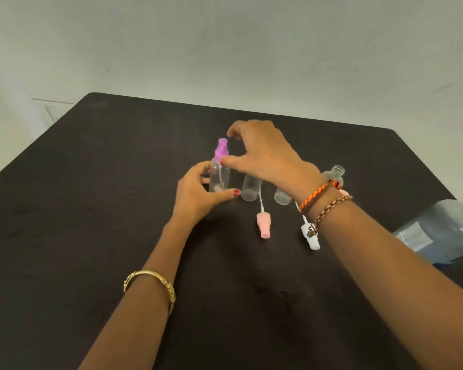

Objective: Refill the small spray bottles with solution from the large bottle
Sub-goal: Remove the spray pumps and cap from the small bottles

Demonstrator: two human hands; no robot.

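Observation:
A small clear spray bottle (pixel 219 180) with a purple spray top (pixel 221 149) stands upright on the black table (pixel 91 209). My left hand (pixel 199 196) grips the bottle's body from the near left side. My right hand (pixel 262 153) reaches across from the right. Its thumb presses on the purple top's collar and its index finger arches over the top. Two uncapped clear bottles (pixel 249 189) (pixel 282 196) stand just right of it, partly under my right wrist. A third open bottle (pixel 336 172) stands behind the wrist. The large clear bottle (pixel 444 231) with a blue cap is at the right edge.
A pink spray top (pixel 263 227) with its dip tube lies on the table in front of the open bottles. A white spray top (pixel 312 237) lies beside my right forearm. A plain wall rises beyond the table's far edge.

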